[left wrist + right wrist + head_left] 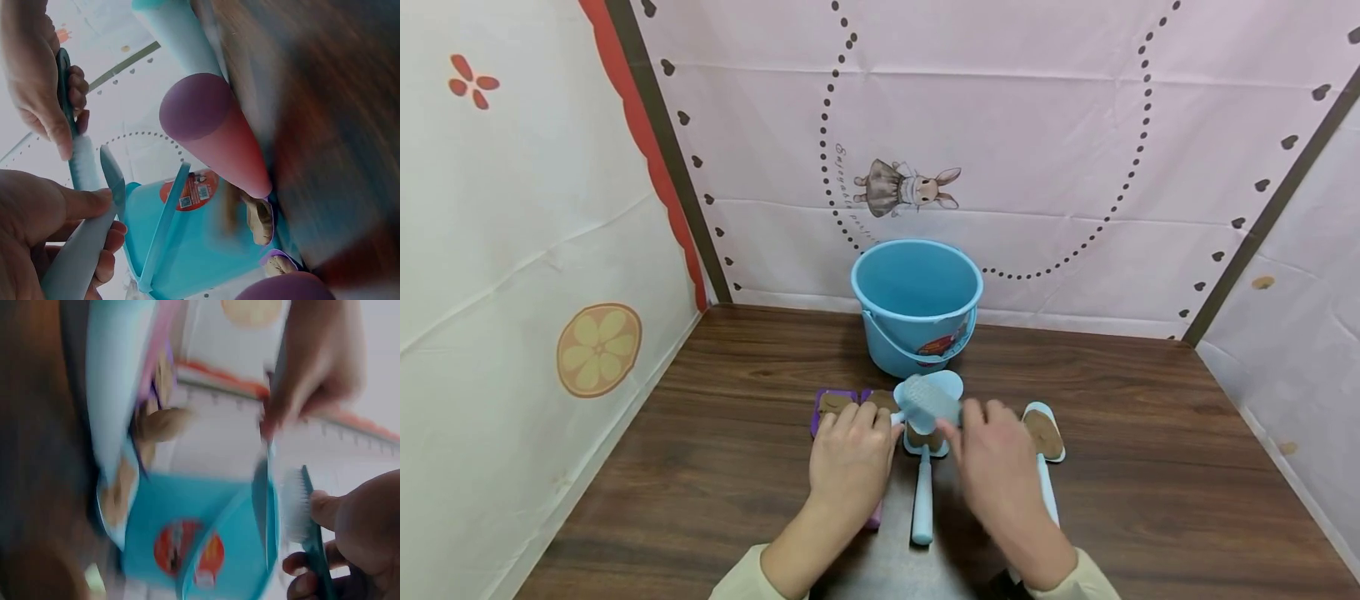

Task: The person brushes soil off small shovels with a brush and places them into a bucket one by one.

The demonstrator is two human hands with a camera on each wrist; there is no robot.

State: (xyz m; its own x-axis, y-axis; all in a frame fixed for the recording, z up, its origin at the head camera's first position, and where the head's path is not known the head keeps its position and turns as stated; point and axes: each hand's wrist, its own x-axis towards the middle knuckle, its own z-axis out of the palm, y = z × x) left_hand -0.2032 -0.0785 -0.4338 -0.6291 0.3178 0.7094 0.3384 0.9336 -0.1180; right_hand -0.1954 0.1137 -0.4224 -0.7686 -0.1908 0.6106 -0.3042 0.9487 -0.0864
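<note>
In the head view my left hand (852, 454) grips the pale handle (75, 256) of a toy shovel, whose light blue blade (951, 384) is raised above the table. My right hand (1000, 462) holds a brush (317, 550) with a dark green back and pale bristles (294, 509). The bristles are close to the blade; motion blur hides whether they touch. Beneath the hands lies another light blue shovel (922, 500) with brown, mud-like material on its blade. A similar brown-smeared shovel (1043, 433) lies beside my right hand.
A light blue bucket (917, 312) with its handle lowered stands behind the hands, near the back wall. Purple-edged shovels (835, 402) carrying brown material lie at the left hand, partly hidden by it. Printed cloth walls (1037, 167) enclose the wooden table (722, 433).
</note>
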